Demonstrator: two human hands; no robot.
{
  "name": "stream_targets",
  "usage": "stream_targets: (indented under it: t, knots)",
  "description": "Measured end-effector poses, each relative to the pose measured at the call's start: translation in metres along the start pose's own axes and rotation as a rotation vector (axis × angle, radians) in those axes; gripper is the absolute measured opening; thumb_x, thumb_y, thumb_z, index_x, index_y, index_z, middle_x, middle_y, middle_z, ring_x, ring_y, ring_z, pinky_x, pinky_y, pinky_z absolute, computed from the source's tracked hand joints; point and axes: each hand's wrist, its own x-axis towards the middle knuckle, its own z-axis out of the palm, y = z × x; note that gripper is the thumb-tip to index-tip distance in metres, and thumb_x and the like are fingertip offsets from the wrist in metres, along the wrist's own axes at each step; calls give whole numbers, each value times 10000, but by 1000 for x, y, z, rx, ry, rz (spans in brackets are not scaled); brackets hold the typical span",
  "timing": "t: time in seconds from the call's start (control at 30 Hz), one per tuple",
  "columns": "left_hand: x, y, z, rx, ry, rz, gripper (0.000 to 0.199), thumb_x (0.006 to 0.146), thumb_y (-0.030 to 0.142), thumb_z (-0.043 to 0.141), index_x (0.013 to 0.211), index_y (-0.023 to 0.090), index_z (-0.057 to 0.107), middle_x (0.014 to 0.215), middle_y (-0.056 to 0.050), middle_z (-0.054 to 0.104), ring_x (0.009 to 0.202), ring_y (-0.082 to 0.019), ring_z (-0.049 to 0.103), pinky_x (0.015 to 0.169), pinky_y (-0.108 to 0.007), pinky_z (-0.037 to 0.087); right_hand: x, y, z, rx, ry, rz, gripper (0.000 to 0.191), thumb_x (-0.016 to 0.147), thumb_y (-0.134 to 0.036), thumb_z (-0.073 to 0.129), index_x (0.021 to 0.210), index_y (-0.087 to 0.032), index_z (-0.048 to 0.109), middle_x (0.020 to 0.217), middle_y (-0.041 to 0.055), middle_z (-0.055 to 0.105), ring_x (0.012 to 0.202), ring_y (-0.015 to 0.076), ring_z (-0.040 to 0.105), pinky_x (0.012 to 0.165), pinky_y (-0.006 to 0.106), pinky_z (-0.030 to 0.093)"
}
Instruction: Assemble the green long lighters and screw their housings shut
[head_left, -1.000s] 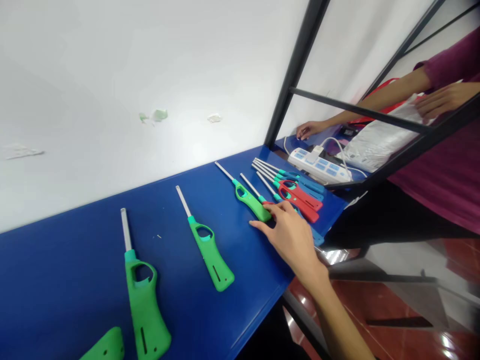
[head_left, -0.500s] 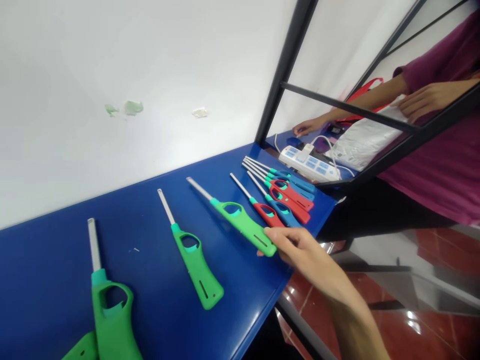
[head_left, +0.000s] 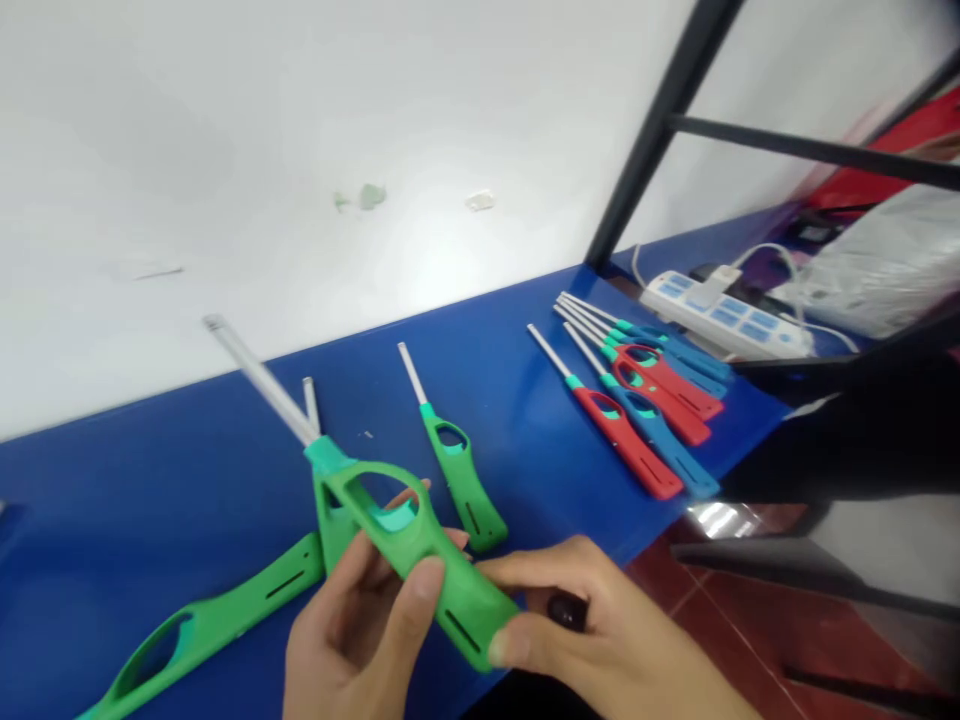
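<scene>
A green gas lighter (head_left: pixel 431 540) with a long metal tip is held above the table. My left hand (head_left: pixel 375 610) pinches the middle of its handle, thumb on top. My right hand (head_left: pixel 577 620) grips the handle's lower end between thumb and fingers. Behind the held lighter a green lighter (head_left: pixel 334 520) is partly hidden. Another green lighter (head_left: pixel 465 475) lies just beyond my hands, and one more (head_left: pixel 225 620) lies at the lower left. To the right, a red lighter (head_left: pixel 626 437) and a blue lighter (head_left: pixel 660 430) lie beside several more red and blue ones.
The blue table (head_left: pixel 150 490) runs along a white wall. A black metal frame (head_left: pixel 652 130) rises at the table's right part. Beyond it are a white power strip (head_left: pixel 727 315) with a cable and a silvery plastic bag (head_left: pixel 892 265).
The green lighter has been lifted and brought left towards me. My left hand has come into view and taken hold of it. The view has shifted left, and the other person's arms are out of view.
</scene>
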Motion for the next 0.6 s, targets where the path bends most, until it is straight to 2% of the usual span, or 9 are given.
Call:
stream_targets:
  t: [0.03, 0.13, 0.23, 0.33, 0.43, 0.5, 0.57, 0.6]
  knots:
    - [0, 11, 0, -124, -27, -119, 589, 782, 533, 815, 1260, 206, 706, 1004, -86, 796, 933, -284, 767, 775, -336, 652, 0, -1, 5, -37, 12, -30, 314, 886, -558, 688, 1078, -339, 806, 1025, 5, 802, 911, 239, 758, 785, 313, 616]
    - [1, 29, -8, -324, -8, -173, 510, 737, 483, 870, 1150, 208, 752, 935, -74, 787, 871, -225, 763, 766, -262, 634, 11, 6, 11, -169, 67, -137, 273, 947, -517, 626, 1104, -360, 786, 1067, 0, 795, 957, 227, 755, 818, 302, 608]
    - [-2, 34, -24, -403, 14, -155, 451, 816, 453, 812, 1208, 244, 734, 975, -69, 775, 907, -215, 752, 783, -252, 621, 28, 25, 5, -341, 78, -201, 267, 993, -492, 574, 1146, -375, 759, 1098, -3, 779, 1033, 216, 734, 938, 331, 568]
    - [-7, 34, -39, -426, 29, -164, 464, 858, 474, 761, 1269, 263, 711, 985, -73, 764, 901, -217, 740, 779, -266, 613, 39, 39, -6, -502, 190, -249, 295, 1000, -506, 545, 1145, -368, 762, 1087, 12, 770, 959, 227, 746, 878, 349, 576]
    - [-13, 29, -53, -354, -56, -175, 498, 895, 509, 710, 1343, 296, 663, 952, -57, 754, 856, -194, 720, 770, -263, 598, 39, 33, -14, -521, 313, -258, 308, 960, -542, 587, 1100, -348, 781, 1090, 20, 777, 945, 238, 754, 788, 315, 593]
    - [-17, 25, -60, -210, -154, -194, 523, 913, 526, 682, 1386, 308, 628, 971, -51, 752, 829, -187, 711, 773, -277, 596, 38, 19, -14, -423, 263, -249, 353, 941, -576, 596, 1143, -340, 763, 1037, 21, 783, 868, 214, 752, 653, 264, 580]
    - [-20, 20, -64, -26, -247, -216, 547, 907, 547, 683, 1394, 304, 623, 1054, -59, 755, 872, -206, 716, 825, -319, 602, 39, 3, -9, -269, 86, -216, 444, 930, -616, 594, 1254, -332, 700, 939, 9, 769, 749, 170, 716, 574, 229, 541]
    - [-21, 19, -66, 56, -273, -210, 559, 895, 561, 692, 1388, 303, 629, 1127, -65, 749, 938, -226, 717, 877, -350, 598, 41, -4, -5, -185, -36, -188, 493, 931, -627, 595, 1319, -328, 650, 890, -2, 752, 716, 150, 689, 594, 220, 536]
